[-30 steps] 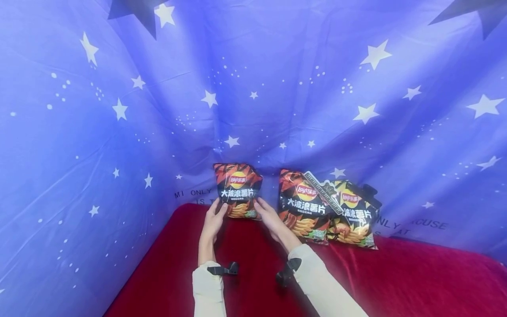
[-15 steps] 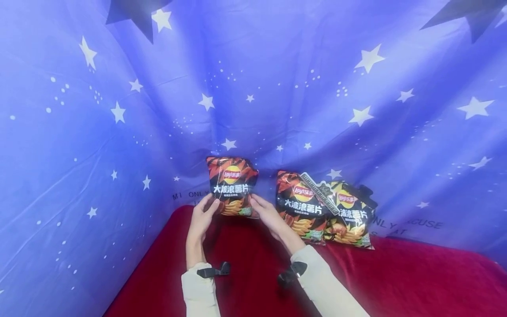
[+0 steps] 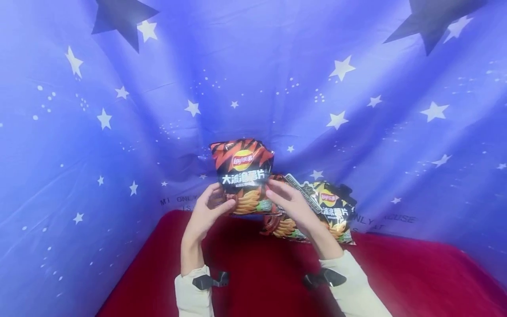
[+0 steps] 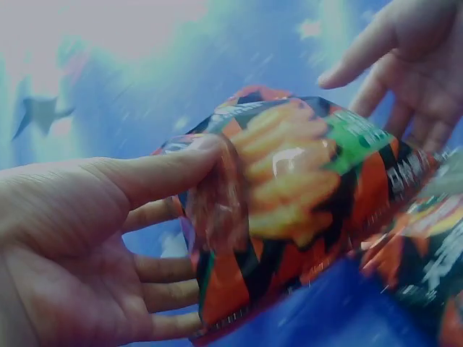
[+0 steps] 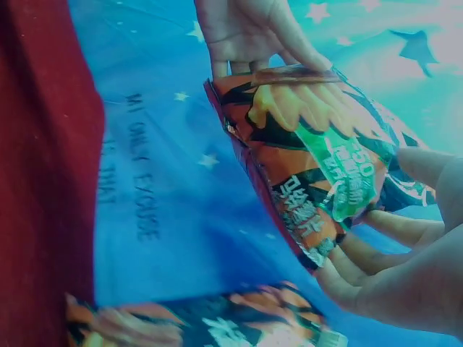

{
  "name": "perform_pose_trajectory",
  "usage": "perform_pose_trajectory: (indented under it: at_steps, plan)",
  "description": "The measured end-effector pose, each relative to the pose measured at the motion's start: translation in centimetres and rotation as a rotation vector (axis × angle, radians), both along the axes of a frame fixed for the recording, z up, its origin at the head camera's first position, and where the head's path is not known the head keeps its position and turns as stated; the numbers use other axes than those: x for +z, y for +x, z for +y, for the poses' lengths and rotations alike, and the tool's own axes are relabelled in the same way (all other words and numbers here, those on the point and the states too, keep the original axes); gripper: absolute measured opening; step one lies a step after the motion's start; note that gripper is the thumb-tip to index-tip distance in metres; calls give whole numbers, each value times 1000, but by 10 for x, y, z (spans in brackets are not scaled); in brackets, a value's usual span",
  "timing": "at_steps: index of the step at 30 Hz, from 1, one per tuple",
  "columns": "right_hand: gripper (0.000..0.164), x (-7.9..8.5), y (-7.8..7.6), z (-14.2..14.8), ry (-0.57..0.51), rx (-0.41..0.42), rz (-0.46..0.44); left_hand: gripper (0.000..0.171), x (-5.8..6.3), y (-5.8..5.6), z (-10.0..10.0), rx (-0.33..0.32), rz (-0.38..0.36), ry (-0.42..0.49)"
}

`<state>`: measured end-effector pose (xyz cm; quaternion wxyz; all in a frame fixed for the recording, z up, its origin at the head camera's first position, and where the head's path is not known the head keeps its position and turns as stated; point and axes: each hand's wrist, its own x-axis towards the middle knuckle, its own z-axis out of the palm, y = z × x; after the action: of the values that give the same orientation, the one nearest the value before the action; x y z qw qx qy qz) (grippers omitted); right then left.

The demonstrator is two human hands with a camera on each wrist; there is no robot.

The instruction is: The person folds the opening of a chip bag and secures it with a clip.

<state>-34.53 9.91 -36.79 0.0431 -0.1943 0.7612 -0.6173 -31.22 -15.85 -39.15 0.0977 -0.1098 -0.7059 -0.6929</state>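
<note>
A red-and-black bag of potato chips (image 3: 242,174) is held up in the air, its printed front toward the head camera. My left hand (image 3: 203,211) grips its lower left side, thumb (image 4: 170,170) on the front and fingers reaching behind. On the opposite side, my right hand (image 3: 293,204) holds the lower right edge, thumb in front and the other fingers (image 5: 347,271) under and behind the bag (image 5: 289,159). In the head view the held bag partly covers a second red chip bag (image 3: 283,226) standing behind it.
A black-and-yellow chip bag (image 3: 336,213) stands right of the second red one. A ruler-like strip (image 3: 303,193) with a shaped edge leans across both. A black object (image 3: 345,193) sits behind them. Red cloth (image 3: 253,273) covers the table, before a blue starry curtain (image 3: 253,66).
Both hands have lifted the chip bag off the table and brought it nearer and rightward, so it overlaps the second red bag. The head view has turned slightly right.
</note>
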Motion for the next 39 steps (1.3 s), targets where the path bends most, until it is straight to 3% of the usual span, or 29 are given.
perform_pose_trajectory:
  at_steps: [4, 9, 16, 19, 24, 32, 35, 39]
  plan:
    - [65, 4, 14, 28, 5, -38, 27, 58, 6, 3, 29, -99, 23, 21]
    - [77, -3, 30, 60, 2, -74, 30, 60, 8, 4, 62, -250, 12, 87]
    - [84, -18, 47, 85, -71, -142, -76, 69, 2, 5, 81, -306, -42, 52]
    - [89, -21, 52, 95, -104, -150, -112, 74, -1, 2, 87, -378, -55, 19]
    - [96, -23, 58, 108, -94, -125, -111, 76, -5, -2, 93, -513, -18, -24]
    - [73, -32, 56, 107, -33, -40, -18, 76, -18, -10, 77, -612, 1, -20]
    - [68, -34, 55, 107, -9, -42, -39, 76, -21, -13, 74, -635, -2, -32]
    - [85, -36, 53, 106, 26, -48, -132, 76, -22, -16, 70, -627, -29, -70]
